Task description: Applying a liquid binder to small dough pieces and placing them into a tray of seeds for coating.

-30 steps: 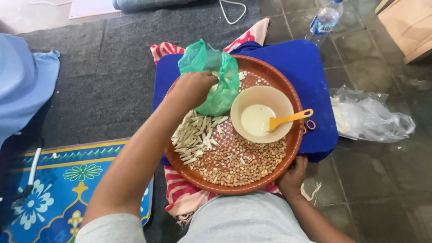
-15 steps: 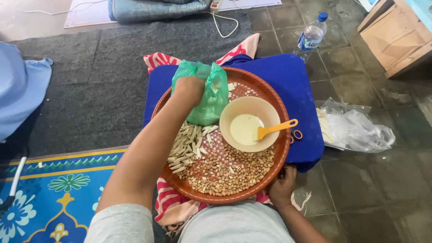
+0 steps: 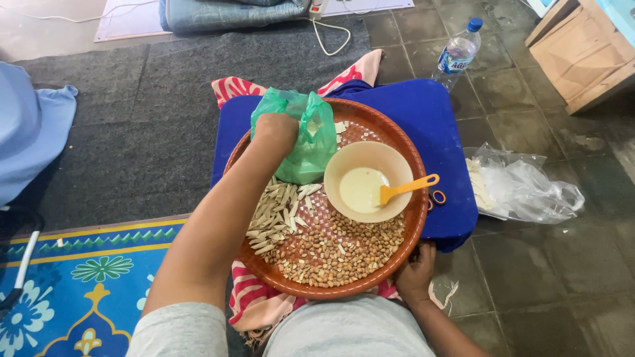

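Green plastic bag (image 3: 305, 140) sat at the far left part of the round woven tray (image 3: 411, 218), and the left hand (image 3: 276, 132) was clenched around its gathered top, the forearm reaching out over the tray from the near left. The bag's lower part rested on the tray just beside the beige bowl (image 3: 350, 172). That bowl stood in the far right half of the tray and held a pale liquid, with an orange spoon (image 3: 408, 188) lying in it, its handle pointing out over the right rim.

Below the bag, a heap of pale, split shells (image 3: 276, 215) lay along the left side of the tray, and brown nuts (image 3: 344, 254) covered the near half. The right hand (image 3: 415, 274) gripped the tray's near right rim, fingers curled on its edge.

The tray rested on a blue cushion (image 3: 443, 125), with a red and white patterned cloth (image 3: 251, 301) showing beneath it at the near and far sides. Orange-handled scissors (image 3: 436, 197) lay on the cushion just beside the tray's right rim. To the right, on the tiled floor (image 3: 542, 284), lay a clear plastic bag (image 3: 529, 188) with pale pieces inside. A water bottle (image 3: 458, 53) with a blue cap stood on the floor beyond the cushion, and a grey carpet (image 3: 132, 132) spread to the left, a blue patterned mat (image 3: 79, 284) nearer the person.
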